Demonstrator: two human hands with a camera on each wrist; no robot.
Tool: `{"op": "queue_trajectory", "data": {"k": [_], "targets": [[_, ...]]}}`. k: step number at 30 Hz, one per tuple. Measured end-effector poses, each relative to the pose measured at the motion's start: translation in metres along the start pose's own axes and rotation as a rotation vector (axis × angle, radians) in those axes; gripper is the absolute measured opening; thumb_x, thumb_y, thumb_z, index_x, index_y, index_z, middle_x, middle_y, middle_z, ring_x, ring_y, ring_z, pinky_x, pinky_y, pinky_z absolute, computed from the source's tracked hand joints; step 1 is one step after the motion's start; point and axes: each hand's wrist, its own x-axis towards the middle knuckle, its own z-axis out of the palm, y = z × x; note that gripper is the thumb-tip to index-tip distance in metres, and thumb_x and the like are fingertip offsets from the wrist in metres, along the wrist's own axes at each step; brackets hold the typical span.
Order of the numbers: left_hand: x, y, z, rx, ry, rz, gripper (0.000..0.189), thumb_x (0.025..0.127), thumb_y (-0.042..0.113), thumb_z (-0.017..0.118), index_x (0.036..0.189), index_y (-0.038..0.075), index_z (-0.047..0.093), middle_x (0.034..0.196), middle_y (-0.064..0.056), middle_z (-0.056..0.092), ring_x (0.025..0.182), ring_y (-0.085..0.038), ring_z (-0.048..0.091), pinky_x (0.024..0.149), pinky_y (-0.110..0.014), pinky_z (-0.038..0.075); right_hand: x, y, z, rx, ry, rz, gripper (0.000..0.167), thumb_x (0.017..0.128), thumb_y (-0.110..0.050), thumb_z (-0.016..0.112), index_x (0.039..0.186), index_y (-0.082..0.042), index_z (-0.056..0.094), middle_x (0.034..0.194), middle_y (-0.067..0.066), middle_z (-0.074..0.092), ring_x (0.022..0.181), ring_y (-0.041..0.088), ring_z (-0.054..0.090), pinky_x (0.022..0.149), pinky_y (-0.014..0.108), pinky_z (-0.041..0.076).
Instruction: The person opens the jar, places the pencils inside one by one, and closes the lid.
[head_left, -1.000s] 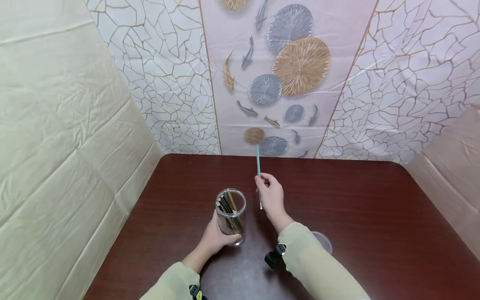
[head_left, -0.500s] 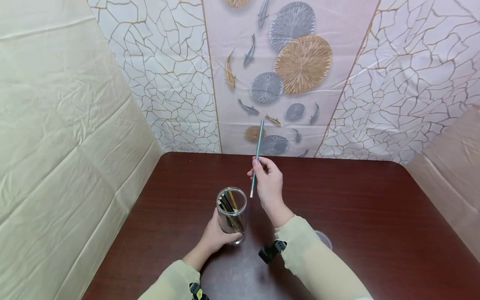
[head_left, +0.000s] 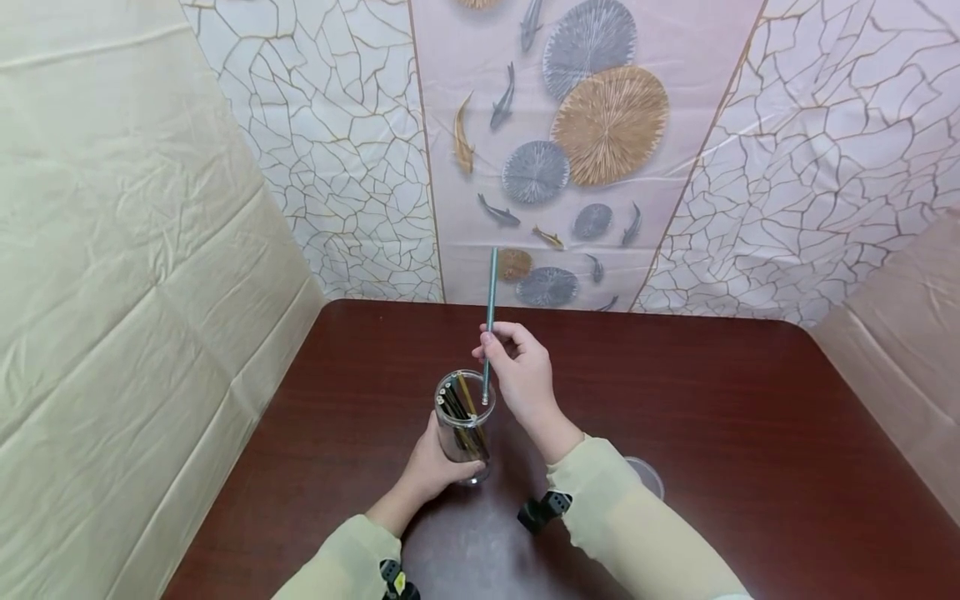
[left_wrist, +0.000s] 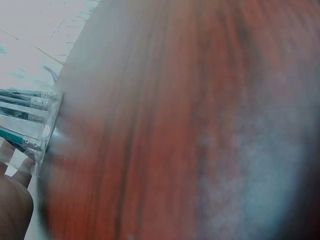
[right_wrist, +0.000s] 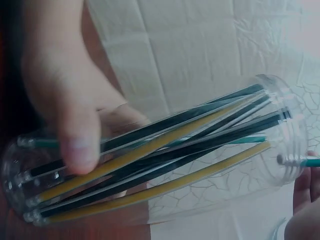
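Observation:
A clear jar (head_left: pixel 465 454) holds several pencils, dark, yellow and green ones (right_wrist: pixel 200 150). My left hand (head_left: pixel 433 462) grips the jar low on its side, thumb across the front; the right wrist view shows that left hand (right_wrist: pixel 70 105) wrapped round the jar wall. With thumb and fingertips my right hand (head_left: pixel 525 379) pinches a teal pencil (head_left: pixel 491 292), held nearly upright. Its lower end, the eraser end, is right at the jar's mouth on the right side. Only the jar's bottom (left_wrist: pixel 47 125) and pencil ends show in the left wrist view.
A clear round lid (head_left: pixel 647 477) lies on the dark red-brown table (head_left: pixel 712 400), partly behind the right sleeve (head_left: pixel 622 517). Patterned cloth (head_left: pixel 540 167) hangs behind the table, and a cream cloth (head_left: pixel 150 292) covers the left side.
My right hand has lifted the teal pencil from beside the jar and brought it left, its lower end now at the jar's mouth. The left hand and jar have stayed nearly still.

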Motion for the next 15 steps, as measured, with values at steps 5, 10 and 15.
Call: {"op": "queue_trajectory", "data": {"k": [5,10,15], "targets": [[0.002,-0.003,0.001,0.020,0.002,0.022,0.097,0.060,0.031,0.087,0.136,0.011,0.031,0.123,-0.008,0.057,0.110,-0.022,0.053,0.092,-0.042,0.042,-0.005,0.005,-0.001,-0.140,-0.031,-0.064,0.015,0.088,-0.009,0.063,0.099,0.000,0.066,0.087,0.007,0.065,0.075,0.019,0.061,0.064,0.024,0.049],[0.001,-0.004,0.001,0.006,-0.004,0.006,0.098,0.059,0.027,0.088,0.137,0.012,0.030,0.123,-0.007,0.056,0.111,-0.020,0.052,0.094,-0.039,0.041,-0.010,0.012,-0.003,-0.228,-0.073,-0.133,0.013,0.086,-0.007,0.065,0.097,-0.001,0.068,0.082,0.002,0.061,0.074,0.014,0.055,0.065,0.023,0.046],[0.001,-0.004,0.002,-0.031,-0.001,0.019,0.099,0.059,0.020,0.088,0.138,0.010,0.030,0.124,-0.010,0.056,0.112,-0.024,0.052,0.094,-0.041,0.040,-0.015,0.016,-0.004,-0.250,-0.096,-0.169,0.011,0.085,-0.005,0.066,0.095,0.000,0.068,0.082,0.001,0.061,0.075,0.014,0.055,0.065,0.024,0.047]]}}
